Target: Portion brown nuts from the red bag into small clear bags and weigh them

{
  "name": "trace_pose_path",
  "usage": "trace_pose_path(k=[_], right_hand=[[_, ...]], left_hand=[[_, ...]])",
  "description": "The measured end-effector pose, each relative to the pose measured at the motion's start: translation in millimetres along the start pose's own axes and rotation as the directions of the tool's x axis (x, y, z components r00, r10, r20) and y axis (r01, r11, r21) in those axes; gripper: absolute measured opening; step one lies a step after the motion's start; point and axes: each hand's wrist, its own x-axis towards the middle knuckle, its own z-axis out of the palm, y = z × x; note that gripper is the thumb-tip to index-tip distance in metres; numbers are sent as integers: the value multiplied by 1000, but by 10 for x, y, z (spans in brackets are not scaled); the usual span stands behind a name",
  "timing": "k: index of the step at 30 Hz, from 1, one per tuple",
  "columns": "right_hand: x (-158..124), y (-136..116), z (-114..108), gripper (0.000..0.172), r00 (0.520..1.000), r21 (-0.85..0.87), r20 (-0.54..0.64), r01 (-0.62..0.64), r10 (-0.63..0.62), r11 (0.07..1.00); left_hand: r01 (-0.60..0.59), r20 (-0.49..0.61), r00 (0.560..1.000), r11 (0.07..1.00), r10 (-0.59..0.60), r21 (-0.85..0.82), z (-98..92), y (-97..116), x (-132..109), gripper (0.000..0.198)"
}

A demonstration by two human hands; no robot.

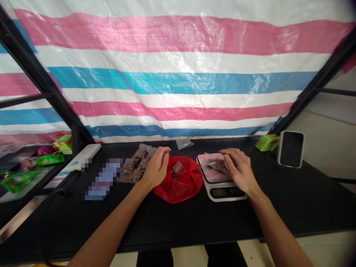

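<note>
My left hand (158,167) hovers at the left rim of a red plastic bag (178,193), fingers loosely bent and nothing visible in them. Inside the bag lie a small clear packet and some dark brown bits, too small to name. To the right stands a white digital kitchen scale (207,191). On its plate rests a clear zip bag (217,164) of brown dried pieces. My right hand (241,168) is over the plate's right side, open, with fingers stretched beside that zip bag; whether they touch is unclear. Several similar filled zip bags (129,165) lie left of my left hand.
An empty-looking clear bag (184,144) lies at the black table's (194,226) back edge. A phone-like device (291,149) stands at right beside a green box (267,142). At left are a white power strip (86,155) with a cable and a blurred-out flat item (105,180).
</note>
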Motion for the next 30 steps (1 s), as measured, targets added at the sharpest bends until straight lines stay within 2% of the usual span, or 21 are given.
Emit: trace_pose_path(k=[17,30], right_hand=[[-30,-112,-8,32,996,-13,93,14,-13,1000],[-54,-103,79,42,989,-48,139,48,-41,998]], left_hand=[[20,-34,999,999,-19,27,12,-65,4,29],[31,-33,999,999,-30,33,23,-84,11,29]])
